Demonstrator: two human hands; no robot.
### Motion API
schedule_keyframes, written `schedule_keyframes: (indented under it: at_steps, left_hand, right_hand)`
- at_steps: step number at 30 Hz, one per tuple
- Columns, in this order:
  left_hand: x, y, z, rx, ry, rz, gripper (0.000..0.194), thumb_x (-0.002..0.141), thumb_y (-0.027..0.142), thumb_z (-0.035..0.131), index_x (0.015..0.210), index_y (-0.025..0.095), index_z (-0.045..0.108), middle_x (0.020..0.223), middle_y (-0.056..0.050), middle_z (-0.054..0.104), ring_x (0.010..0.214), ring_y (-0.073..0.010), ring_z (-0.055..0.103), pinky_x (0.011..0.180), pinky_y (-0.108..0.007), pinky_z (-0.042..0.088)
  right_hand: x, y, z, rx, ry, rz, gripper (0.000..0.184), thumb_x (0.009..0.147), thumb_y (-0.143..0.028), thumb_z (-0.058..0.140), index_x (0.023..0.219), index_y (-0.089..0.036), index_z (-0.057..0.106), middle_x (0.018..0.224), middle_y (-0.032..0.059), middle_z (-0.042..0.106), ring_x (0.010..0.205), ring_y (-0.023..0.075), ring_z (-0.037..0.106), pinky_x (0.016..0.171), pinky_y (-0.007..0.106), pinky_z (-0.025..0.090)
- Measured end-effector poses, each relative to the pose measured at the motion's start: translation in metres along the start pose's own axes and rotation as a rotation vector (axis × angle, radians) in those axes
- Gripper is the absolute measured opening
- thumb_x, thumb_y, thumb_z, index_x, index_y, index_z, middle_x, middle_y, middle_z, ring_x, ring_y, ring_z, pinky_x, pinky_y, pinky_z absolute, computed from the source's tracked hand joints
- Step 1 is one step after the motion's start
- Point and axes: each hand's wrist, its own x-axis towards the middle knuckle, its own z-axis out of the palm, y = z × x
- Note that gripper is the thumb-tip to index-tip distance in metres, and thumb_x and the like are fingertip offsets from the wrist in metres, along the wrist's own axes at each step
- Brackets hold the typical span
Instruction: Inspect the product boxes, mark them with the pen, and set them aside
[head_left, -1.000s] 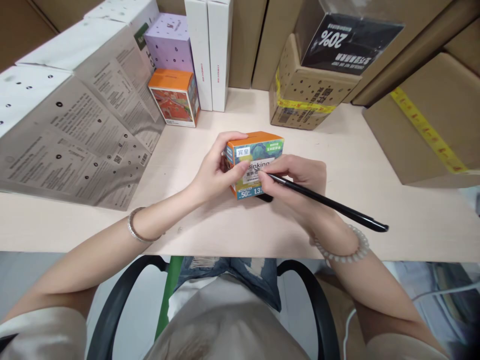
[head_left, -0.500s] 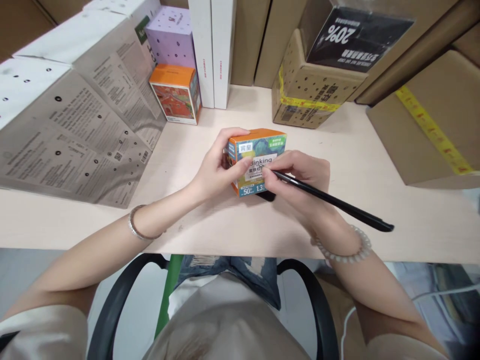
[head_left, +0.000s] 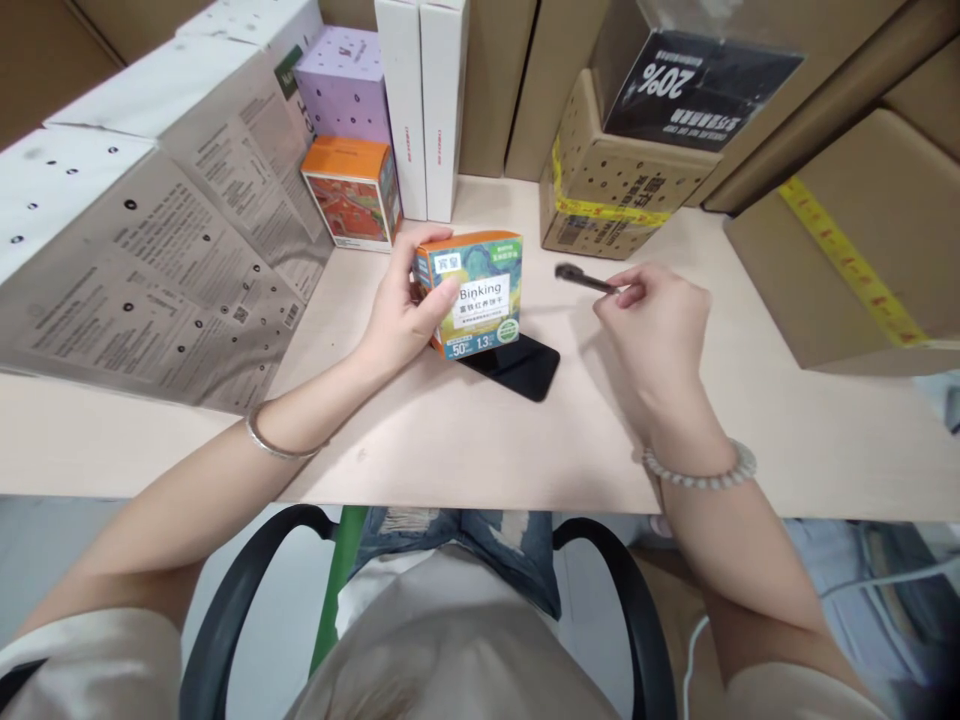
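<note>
My left hand (head_left: 409, 300) grips a small colourful biscuit box (head_left: 487, 275) by its left side, thumb across the front. The box has an orange top and a white "Binking" label, and its printed front faces me. Below and partly behind it, a black smartphone (head_left: 529, 370) lies on the table. To the right, my right hand (head_left: 656, 330) is closed round a dark pen (head_left: 581, 277), held apart from the box. One end of the pen sticks out leftward; the rest is hidden by the hand.
White printed cartons (head_left: 150, 270) line the left. At the back stand a second orange box (head_left: 349, 200), a lilac box (head_left: 345, 85) and white upright boxes (head_left: 424, 120). A black carton (head_left: 697, 90) sits on a taped brown box (head_left: 600, 200); another brown carton (head_left: 855, 270) is at right.
My right hand has moved right, away from the box, and the pen has turned in its fingers. My left hand and the box have shifted left, uncovering more of the smartphone.
</note>
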Motion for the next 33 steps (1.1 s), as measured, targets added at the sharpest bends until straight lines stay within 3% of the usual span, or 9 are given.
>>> schedule_keyframes:
  at_steps: [3,5,10,14,18,20,23,27,33]
  left_hand:
    - [0.002,-0.001,-0.004,0.026,0.04,-0.038,0.062,0.096,0.077,0.067,0.143,0.037,0.054,0.138,-0.007,0.067,0.118,-0.0295,0.073,0.105,-0.049,0.063]
    - [0.004,0.0,-0.006,0.045,0.071,-0.063,0.064,0.095,0.078,0.067,0.141,0.036,0.055,0.136,-0.008,0.067,0.114,-0.0293,0.074,0.101,-0.048,0.065]
    - [0.005,-0.001,-0.008,0.069,0.132,-0.11,0.068,0.09,0.082,0.069,0.138,0.035,0.058,0.133,-0.009,0.066,0.111,-0.0298,0.072,0.103,-0.051,0.064]
    - [0.005,-0.003,-0.009,0.086,0.154,-0.113,0.069,0.09,0.083,0.07,0.138,0.035,0.058,0.132,-0.009,0.067,0.114,-0.0303,0.071,0.106,-0.053,0.063]
    - [0.005,-0.006,-0.01,0.101,0.185,-0.085,0.065,0.092,0.08,0.07,0.139,0.037,0.057,0.135,-0.007,0.067,0.113,-0.0284,0.072,0.103,-0.048,0.063]
    - [0.005,-0.007,-0.012,0.109,0.201,-0.079,0.064,0.093,0.079,0.07,0.14,0.037,0.057,0.136,-0.007,0.066,0.114,-0.0278,0.071,0.104,-0.047,0.063]
    - [0.005,-0.008,-0.014,0.125,0.231,-0.095,0.064,0.094,0.078,0.07,0.14,0.036,0.056,0.136,-0.007,0.067,0.115,-0.0268,0.07,0.107,-0.047,0.06]
    - [0.006,-0.012,-0.015,0.159,0.292,-0.048,0.058,0.097,0.075,0.069,0.14,0.038,0.058,0.134,-0.006,0.069,0.113,-0.0249,0.071,0.104,-0.046,0.061]
    - [0.007,-0.015,-0.019,0.138,0.31,-0.062,0.058,0.097,0.073,0.071,0.14,0.037,0.058,0.138,-0.006,0.068,0.119,-0.0257,0.072,0.106,-0.046,0.062]
  right_hand:
    - [0.001,0.0,0.0,-0.209,-0.136,0.02,0.033,0.08,-0.007,0.065,0.105,-0.011,0.086,0.097,0.0206,0.083,0.095,0.0385,0.077,0.094,0.055,0.057]
    - [-0.001,-0.002,0.0,-0.261,-0.188,-0.008,0.033,0.082,-0.009,0.064,0.107,-0.009,0.087,0.102,0.0254,0.083,0.098,0.042,0.077,0.093,0.058,0.058]
    - [-0.005,-0.001,0.003,-0.314,-0.271,-0.043,0.019,0.084,-0.019,0.069,0.091,-0.015,0.087,0.087,0.0245,0.08,0.094,0.0483,0.076,0.087,0.065,0.057]
    - [-0.006,0.002,0.003,-0.323,-0.356,-0.037,0.015,0.087,-0.026,0.072,0.083,-0.018,0.084,0.089,0.0243,0.078,0.098,0.0501,0.077,0.088,0.066,0.055]
    - [-0.013,-0.004,0.0,-0.208,-0.304,-0.167,0.028,0.097,-0.031,0.064,0.106,-0.016,0.085,0.106,0.0218,0.079,0.099,0.0413,0.076,0.092,0.058,0.058]
    - [-0.02,-0.012,0.0,-0.105,-0.386,-0.289,0.036,0.101,-0.04,0.063,0.118,-0.015,0.083,0.109,0.0185,0.077,0.101,0.0371,0.075,0.094,0.054,0.059]
    - [-0.03,-0.022,0.003,-0.047,-0.627,-0.426,0.062,0.086,-0.061,0.083,0.131,-0.018,0.078,0.117,0.016,0.073,0.114,0.0394,0.071,0.103,0.057,0.059]
    - [-0.035,-0.026,0.009,-0.107,-0.767,-0.413,0.093,0.069,-0.057,0.097,0.149,-0.017,0.067,0.136,0.0201,0.067,0.132,0.0458,0.064,0.115,0.063,0.055]
    - [-0.032,-0.025,0.007,-0.103,-0.847,-0.359,0.084,0.067,-0.039,0.09,0.143,-0.014,0.064,0.137,0.02,0.066,0.131,0.0426,0.067,0.114,0.056,0.057]
